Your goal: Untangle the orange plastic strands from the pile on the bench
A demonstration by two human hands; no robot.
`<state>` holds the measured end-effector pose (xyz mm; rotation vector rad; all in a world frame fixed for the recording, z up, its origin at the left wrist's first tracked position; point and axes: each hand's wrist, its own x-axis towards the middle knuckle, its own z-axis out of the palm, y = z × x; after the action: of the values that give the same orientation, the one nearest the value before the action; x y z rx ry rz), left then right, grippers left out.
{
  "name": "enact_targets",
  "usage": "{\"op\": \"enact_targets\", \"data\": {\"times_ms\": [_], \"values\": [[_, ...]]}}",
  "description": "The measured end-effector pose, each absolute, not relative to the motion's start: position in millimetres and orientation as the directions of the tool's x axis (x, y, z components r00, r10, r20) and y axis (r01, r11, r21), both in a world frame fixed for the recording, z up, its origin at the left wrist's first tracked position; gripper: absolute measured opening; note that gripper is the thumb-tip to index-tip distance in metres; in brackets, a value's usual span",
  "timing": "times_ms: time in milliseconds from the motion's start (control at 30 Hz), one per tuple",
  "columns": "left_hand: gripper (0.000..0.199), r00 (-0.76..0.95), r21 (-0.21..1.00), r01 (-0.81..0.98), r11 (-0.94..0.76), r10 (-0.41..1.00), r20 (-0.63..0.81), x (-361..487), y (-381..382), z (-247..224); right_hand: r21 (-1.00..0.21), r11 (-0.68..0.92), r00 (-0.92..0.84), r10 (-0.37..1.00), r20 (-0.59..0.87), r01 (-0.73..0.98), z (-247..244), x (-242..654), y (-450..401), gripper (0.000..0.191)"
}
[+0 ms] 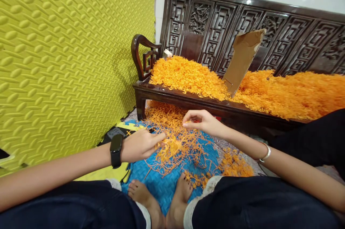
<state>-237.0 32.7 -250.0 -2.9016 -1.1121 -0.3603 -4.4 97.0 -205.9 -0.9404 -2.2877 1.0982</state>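
Observation:
My left hand (pixel 141 144), with a black band on the wrist, is closed above the floor pile, palm turned down. Small orange plastic pieces (pixel 128 133) poke out beside it, and its fingertips are partly hidden. To the right, my right hand (pixel 203 123) pinches thumb against forefinger, with a tiny orange bit (pixel 187 122) showing at the tips. Beneath both hands lies a loose tangle of thin orange plastic strands (pixel 188 146), spread over a blue foam mat (pixel 145 171). A brighter yellow-orange clump (pixel 172 148) sits just below the left fingertips.
A dark carved wooden bench (pixel 180 94) stands ahead, heaped with orange pieces (pixel 188 74). An upright cardboard piece (pixel 242 56) divides the heap. Yellow foam matting (pixel 67 60) walls the left side. More orange pieces (pixel 234 162) lie right of my feet. A dark-clothed leg (pixel 315 139) is at right.

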Motion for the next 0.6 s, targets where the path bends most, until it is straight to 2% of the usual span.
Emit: {"op": "enact_targets", "data": {"times_ms": [133,200,267,433,600], "values": [[0.027,0.489,0.273,0.807,-0.524,0.851,0.191,-235.9,37.1,-250.1,-0.943,0.141,-0.448,0.894,-0.010,0.302,-210.1,5.8,109.9,0.024],[0.031,0.440,0.384,0.798,-0.465,0.884,0.155,-234.8,39.7,-250.0,-0.964,0.010,-0.335,0.939,-0.082,0.264,-213.2,11.8,117.4,0.024],[0.033,0.442,0.424,0.785,-0.452,0.888,0.127,-232.7,41.5,-250.0,-0.968,-0.076,-0.237,0.962,-0.134,0.237,-214.8,17.0,124.7,0.020],[0.030,0.441,0.414,0.789,-0.454,0.888,0.134,-223.3,43.1,-248.1,-0.982,-0.101,-0.116,0.986,-0.120,0.161,-209.6,22.5,140.2,0.012],[0.030,0.445,0.499,0.740,-0.450,0.885,0.138,-218.7,41.1,-242.4,-0.990,-0.048,-0.039,0.998,-0.054,0.135,-198.9,21.6,150.3,0.005]]}}
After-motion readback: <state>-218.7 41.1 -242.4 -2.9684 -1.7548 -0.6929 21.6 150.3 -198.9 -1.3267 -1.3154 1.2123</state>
